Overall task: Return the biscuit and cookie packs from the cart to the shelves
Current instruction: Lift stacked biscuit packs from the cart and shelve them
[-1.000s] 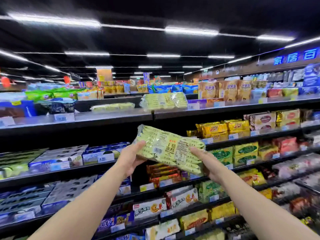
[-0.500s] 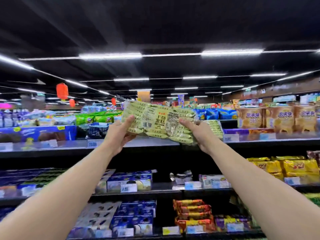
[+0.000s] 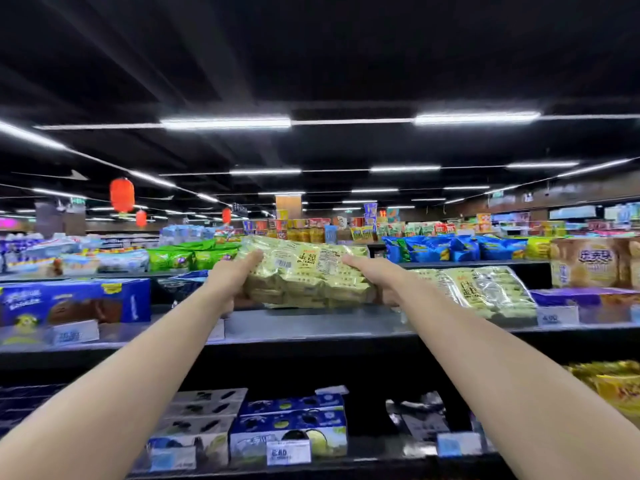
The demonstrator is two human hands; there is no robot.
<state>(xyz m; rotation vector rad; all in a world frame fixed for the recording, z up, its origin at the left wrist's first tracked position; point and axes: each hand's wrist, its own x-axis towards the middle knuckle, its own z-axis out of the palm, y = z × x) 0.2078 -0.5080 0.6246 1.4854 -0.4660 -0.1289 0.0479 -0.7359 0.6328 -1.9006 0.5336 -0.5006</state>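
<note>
At frame centre, the left grip (image 3: 231,282) and right grip (image 3: 377,276) each clasp one end of the pale green biscuit pack (image 3: 306,271) over the top shelf (image 3: 311,327).

The ceiling (image 3: 311,46) above me is black, crossed by long rows of white strip lights (image 3: 225,123) that run back into the shop. Red lanterns (image 3: 122,195) hang from it on my left, one large and near, smaller ones farther back. Straight ahead stands a dark shelf unit. It has a grey top shelf (image 3: 311,327) and a lower shelf (image 3: 381,460) beneath, both edged with price tags (image 3: 557,318). Beyond it, more aisles (image 3: 398,225) piled with bright goods reach to a brown wall (image 3: 571,192) at far right.
</note>
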